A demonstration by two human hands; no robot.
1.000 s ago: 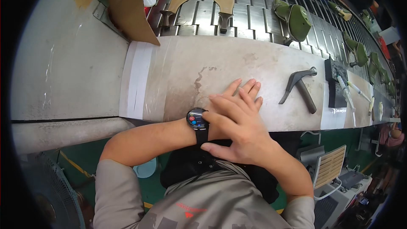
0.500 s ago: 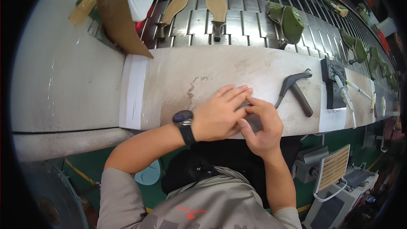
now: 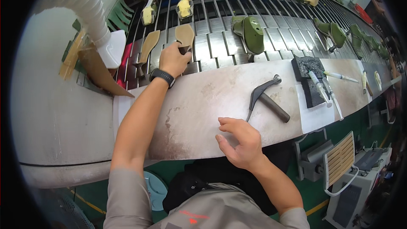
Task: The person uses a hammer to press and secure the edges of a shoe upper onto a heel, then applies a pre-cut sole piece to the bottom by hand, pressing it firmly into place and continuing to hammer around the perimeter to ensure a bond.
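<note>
My left hand (image 3: 174, 61) reaches over the conveyor, its fingers closed round the dark heel end of a tan shoe sole (image 3: 185, 35). Just left of it, a second tan sole (image 3: 150, 44) with a dark heel lies on the metal slats. Over the bench, near its front edge, my right hand (image 3: 241, 142) holds nothing, its fingers curved and thumb apart. A shoemaker's hammer (image 3: 271, 105) with a dark curved head rests on the pale bench top (image 3: 203, 110), up and to the right of that hand.
Green shoes (image 3: 253, 36) stand along the conveyor, and two yellow-topped pieces (image 3: 185, 7) sit farther back. A black block (image 3: 308, 68) with syringes (image 3: 318, 85) is right of the hammer. A white ribbed hose (image 3: 95, 21) and a brown sheet (image 3: 101, 72) stand at left.
My hands were together over the bench. The left has moved forward to the conveyor and taken hold of a sole; the right has come away, its fingers parted. The view has shifted.
</note>
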